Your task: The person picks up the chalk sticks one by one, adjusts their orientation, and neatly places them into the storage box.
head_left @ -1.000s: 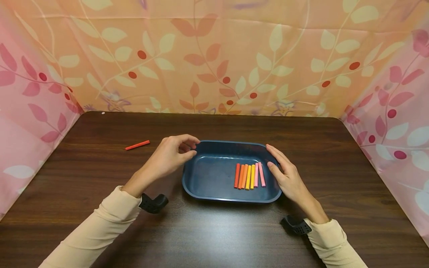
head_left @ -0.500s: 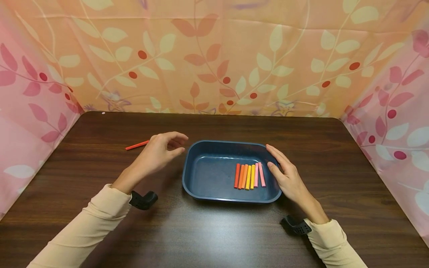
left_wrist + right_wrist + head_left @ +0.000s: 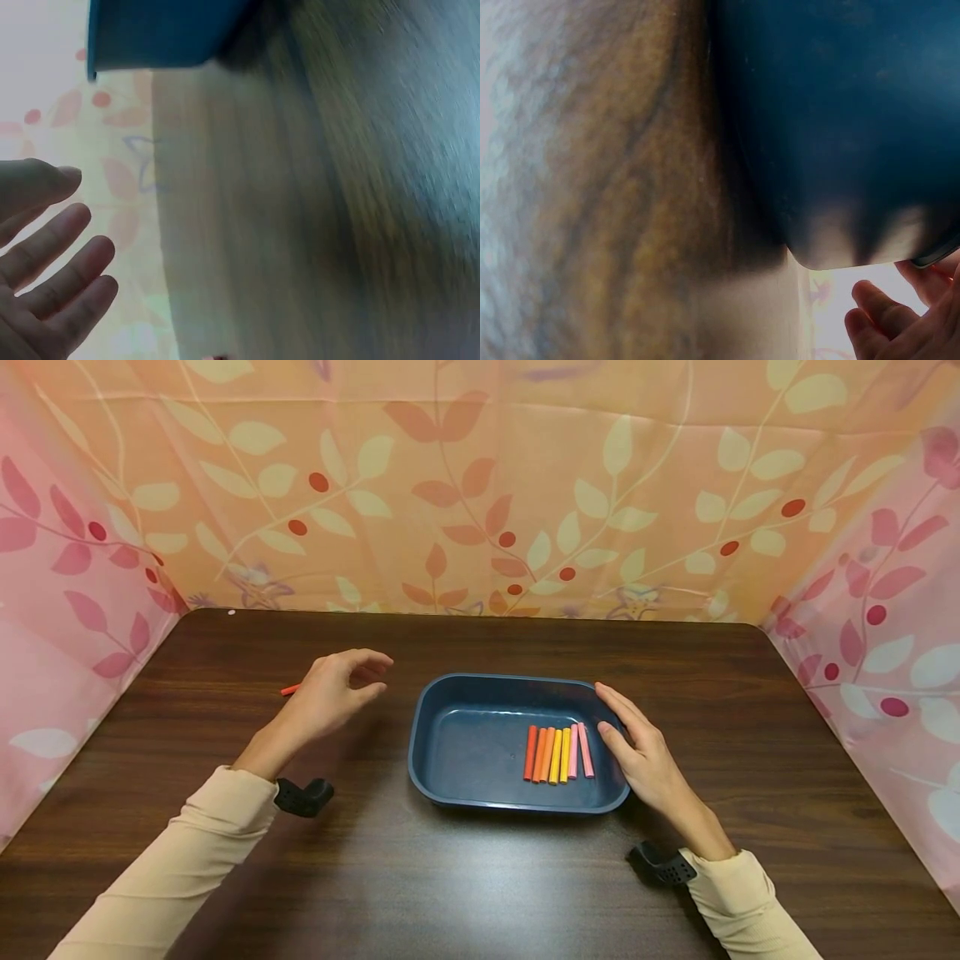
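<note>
In the head view, a dark blue tray [image 3: 472,803] stands mid-table. Side by side in its right half lie several thin crayon-like sticks [image 3: 555,756]: red, orange, yellow and pink. My right hand [image 3: 647,760] holds the tray's right rim, thumb over the inner side and fingers outside. Left of the tray, my left hand [image 3: 333,693] is in the air, its fingers relaxed and holding nothing. Beyond it lies one red stick [image 3: 290,690] on the table, mostly hidden by that hand. The left wrist view shows the left hand [image 3: 56,262] with spread fingers, apart from the tray [image 3: 157,34].
The dark wooden table [image 3: 480,885] reaches back to a flowered orange curtain [image 3: 480,485], with pink flowered cloth [image 3: 892,610] at both sides. Each wrist wears a black strap; the one on the right [image 3: 662,865] is close to the tabletop.
My left hand has moved left, away from the tray's left rim, and now covers most of the red stick on the table. The right hand, tray and its sticks are unmoved.
</note>
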A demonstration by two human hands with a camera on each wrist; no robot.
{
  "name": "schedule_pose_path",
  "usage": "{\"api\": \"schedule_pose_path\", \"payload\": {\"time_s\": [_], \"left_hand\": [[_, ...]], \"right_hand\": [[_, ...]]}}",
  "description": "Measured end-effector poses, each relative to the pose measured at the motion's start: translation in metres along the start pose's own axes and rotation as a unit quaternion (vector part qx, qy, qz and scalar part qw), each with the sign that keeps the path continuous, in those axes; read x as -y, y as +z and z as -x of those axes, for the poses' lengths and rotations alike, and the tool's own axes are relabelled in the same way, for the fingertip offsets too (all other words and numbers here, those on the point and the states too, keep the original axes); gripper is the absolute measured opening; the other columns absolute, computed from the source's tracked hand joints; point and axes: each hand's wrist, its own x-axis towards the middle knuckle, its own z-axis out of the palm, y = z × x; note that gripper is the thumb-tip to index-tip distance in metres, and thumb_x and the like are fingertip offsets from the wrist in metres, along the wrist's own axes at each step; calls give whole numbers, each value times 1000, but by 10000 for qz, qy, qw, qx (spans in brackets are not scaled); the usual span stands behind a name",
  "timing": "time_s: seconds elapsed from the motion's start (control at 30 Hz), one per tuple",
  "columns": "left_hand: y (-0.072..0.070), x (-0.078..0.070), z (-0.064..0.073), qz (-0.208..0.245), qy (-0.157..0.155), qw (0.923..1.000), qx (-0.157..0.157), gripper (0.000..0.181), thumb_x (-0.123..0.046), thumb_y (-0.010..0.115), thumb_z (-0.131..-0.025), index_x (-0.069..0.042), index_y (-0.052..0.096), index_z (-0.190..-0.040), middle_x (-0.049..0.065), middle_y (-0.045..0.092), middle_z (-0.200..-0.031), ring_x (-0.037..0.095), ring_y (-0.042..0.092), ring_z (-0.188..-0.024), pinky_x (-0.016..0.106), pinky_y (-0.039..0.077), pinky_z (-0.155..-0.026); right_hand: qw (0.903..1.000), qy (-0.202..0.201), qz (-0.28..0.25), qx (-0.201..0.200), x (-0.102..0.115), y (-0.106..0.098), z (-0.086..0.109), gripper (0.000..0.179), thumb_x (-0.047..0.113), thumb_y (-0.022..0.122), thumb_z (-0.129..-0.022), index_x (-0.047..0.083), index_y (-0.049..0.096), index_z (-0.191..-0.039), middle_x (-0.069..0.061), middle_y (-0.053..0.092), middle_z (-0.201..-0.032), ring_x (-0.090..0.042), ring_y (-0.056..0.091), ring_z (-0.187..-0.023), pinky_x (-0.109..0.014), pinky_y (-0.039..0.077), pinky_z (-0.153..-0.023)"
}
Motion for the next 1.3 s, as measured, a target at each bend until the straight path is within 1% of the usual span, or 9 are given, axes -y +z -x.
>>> {"api": "schedule_pose_path", "payload": {"time_s": [0.17, 0.33, 0.43, 0.6, 0.67, 0.8, 0.93, 1.13, 1.3], "left_hand": [[-3, 14, -2, -190, -62, 9998, -10, 33, -4, 68, -91, -3, 64, -124, 22, 68, -120, 37, 67, -108, 53, 51, -93], [-9, 24, -3, -262, -211, 9993, 136, 35, -4, 66, -92, -1, 62, -127, 24, 64, -125, 40, 64, -112, 55, 49, -96], [-14, 31, -4, -342, -319, 9988, 171, 36, -6, 66, -93, 0, 61, -128, 26, 61, -128, 43, 62, -114, 56, 49, -97], [-19, 44, -2, -429, -457, 9979, 185, 38, -5, 65, -93, 0, 60, -130, 28, 56, -134, 46, 60, -118, 54, 51, -97], [-21, 49, -1, -478, -483, 9975, 200, 38, -4, 64, -93, 0, 59, -131, 28, 56, -134, 46, 59, -119, 55, 51, -96], [-23, 59, 0, -650, -533, 9962, 225, 38, -4, 63, -94, 1, 58, -132, 29, 57, -132, 46, 57, -118, 58, 48, -95], [-24, 66, 0, -750, -580, 9950, 319, 39, -4, 63, -94, 1, 57, -132, 31, 56, -132, 48, 54, -120, 60, 45, -97], [-25, 70, -1, -780, -565, 9947, 353, 40, -4, 64, -93, 3, 57, -132, 32, 57, -131, 48, 53, -122, 60, 43, -99], [-27, 72, -2, -929, -610, 9928, 445, 40, -3, 64, -92, 5, 57, -131, 34, 57, -129, 50, 53, -120, 61, 43, -99]], "right_hand": [[10000, 4, -18, 2, 0, 0, 0, 48, 6, 52, -100, 4, 45, -148, -16, 43, -154, -1, 35, -142, -3, 20, -110], [10000, 9, -35, -5, 1, 0, 0, 48, 6, 52, -100, 4, 45, -148, -16, 43, -154, -3, 35, -143, -3, 20, -110], [10000, 33, -27, 2, 1, 0, 0, 48, 6, 52, -100, 4, 44, -148, -16, 42, -154, -9, 36, -144, -3, 20, -110], [10000, 77, -49, 27, 1, 0, 0, 48, 7, 52, -101, 4, 44, -148, -16, 41, -155, -26, 37, -145, -2, 20, -110], [9999, 98, -40, 30, 1, 0, 0, 48, 7, 52, -101, 5, 44, -149, -16, 41, -155, -28, 37, -144, -2, 20, -110], [9999, 124, 7, 35, 0, 0, 0, 49, 8, 52, -101, 6, 44, -149, -15, 41, -155, -22, 37, -145, -2, 20, -110], [9999, 98, -3, 36, 0, 0, 1, 48, 8, 52, -101, 5, 44, -149, -15, 42, -155, -15, 37, -144, -2, 20, -110], [10000, 74, 6, 12, 0, 0, 1, 48, 7, 52, -101, 5, 44, -148, -15, 42, -155, -11, 37, -144, -2, 20, -110], [10000, 49, -21, -3, 0, 0, 1, 48, 6, 52, -100, 4, 45, -148, -16, 42, -154, -9, 37, -143, -3, 21, -110]]}}
